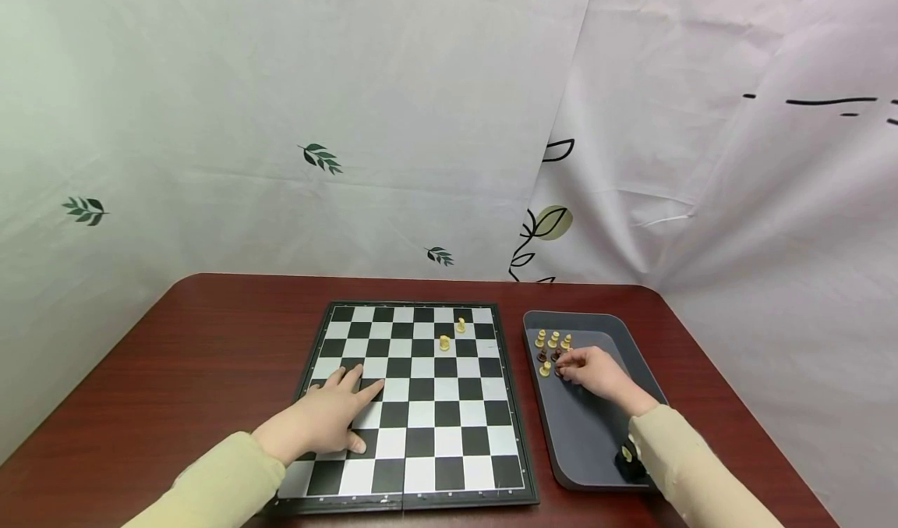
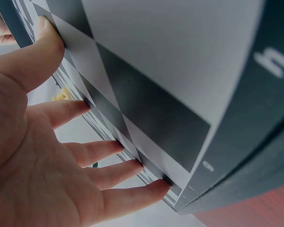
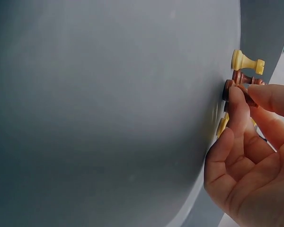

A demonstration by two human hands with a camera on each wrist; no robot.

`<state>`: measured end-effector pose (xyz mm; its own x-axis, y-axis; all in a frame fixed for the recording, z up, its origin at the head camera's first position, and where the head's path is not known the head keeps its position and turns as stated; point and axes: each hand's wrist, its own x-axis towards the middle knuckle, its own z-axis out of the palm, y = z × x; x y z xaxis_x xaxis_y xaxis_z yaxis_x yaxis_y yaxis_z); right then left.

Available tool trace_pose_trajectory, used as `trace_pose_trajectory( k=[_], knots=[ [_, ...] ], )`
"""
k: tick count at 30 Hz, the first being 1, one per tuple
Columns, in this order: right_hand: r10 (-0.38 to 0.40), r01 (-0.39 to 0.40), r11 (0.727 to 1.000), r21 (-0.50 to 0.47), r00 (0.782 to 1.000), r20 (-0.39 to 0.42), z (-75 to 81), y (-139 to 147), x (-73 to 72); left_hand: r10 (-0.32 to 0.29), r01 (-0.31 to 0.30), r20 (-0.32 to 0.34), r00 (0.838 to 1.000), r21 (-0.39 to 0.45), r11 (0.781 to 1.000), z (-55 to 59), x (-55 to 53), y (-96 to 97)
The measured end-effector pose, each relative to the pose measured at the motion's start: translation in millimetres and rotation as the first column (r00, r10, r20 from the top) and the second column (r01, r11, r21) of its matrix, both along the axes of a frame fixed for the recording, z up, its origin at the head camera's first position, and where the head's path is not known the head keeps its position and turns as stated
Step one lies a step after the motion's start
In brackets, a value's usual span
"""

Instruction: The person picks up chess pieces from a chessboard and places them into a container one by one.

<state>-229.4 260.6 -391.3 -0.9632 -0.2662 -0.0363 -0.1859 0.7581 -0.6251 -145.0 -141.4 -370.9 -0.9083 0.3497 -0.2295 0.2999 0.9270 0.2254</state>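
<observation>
My left hand rests on the left side of a black-and-white chessboard. Its fingers are spread, and the fingertips touch the squares in the left wrist view. Over a grey tray, my right hand pinches a dark brown chess piece between thumb and fingers. That piece stands close to the tray floor, and its upper part is mostly hidden by the fingers. Just behind it are another brown piece and a yellow rook. Two pale yellow pieces stand on the board's far half.
Several yellow pieces and a brown piece stand at the tray's far left. The tray sits right of the board on a reddish-brown table. A white patterned cloth hangs behind the table. A fold seam crosses the board.
</observation>
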Motion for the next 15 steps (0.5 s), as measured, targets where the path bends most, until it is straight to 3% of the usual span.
trace_pose_trajectory(
  k=[15],
  knots=[
    [0.011,-0.01,1.0,-0.015,1.0,0.018,2.6,1.3,0.5,0.001,-0.001,0.008,1.0,-0.005,1.0,0.8,0.8,0.4]
  ],
)
